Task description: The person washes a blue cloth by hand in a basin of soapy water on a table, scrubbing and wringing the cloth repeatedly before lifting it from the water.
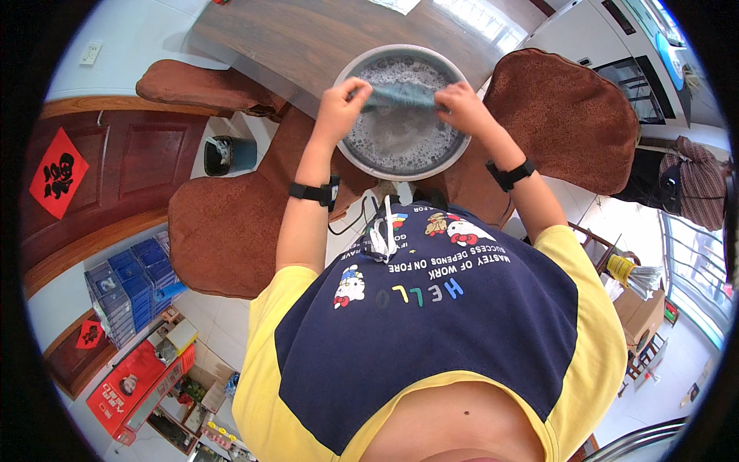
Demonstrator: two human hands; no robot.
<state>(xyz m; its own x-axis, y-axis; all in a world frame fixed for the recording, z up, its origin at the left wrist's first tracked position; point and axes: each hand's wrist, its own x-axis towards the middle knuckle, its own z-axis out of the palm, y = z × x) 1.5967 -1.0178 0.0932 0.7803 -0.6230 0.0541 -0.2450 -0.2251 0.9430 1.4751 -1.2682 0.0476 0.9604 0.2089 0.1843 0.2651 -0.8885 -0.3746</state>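
A dark teal cloth (404, 96) is stretched between my two hands above a round metal basin (404, 173). My left hand (344, 107) grips its left end, and my right hand (463, 108) grips its right end. Both hands are slightly blurred. Greyish soapy water (401, 136) with foam and bubbles fills the basin below the cloth. Each of my wrists wears a black strap with a small device.
The basin stands at the edge of a wooden table (277, 40). Brown covered chairs stand to the right (560, 115) and left (225, 231). A dark waste bin (231, 156) is on the floor at left, and blue plastic crates (130, 283) stand farther down.
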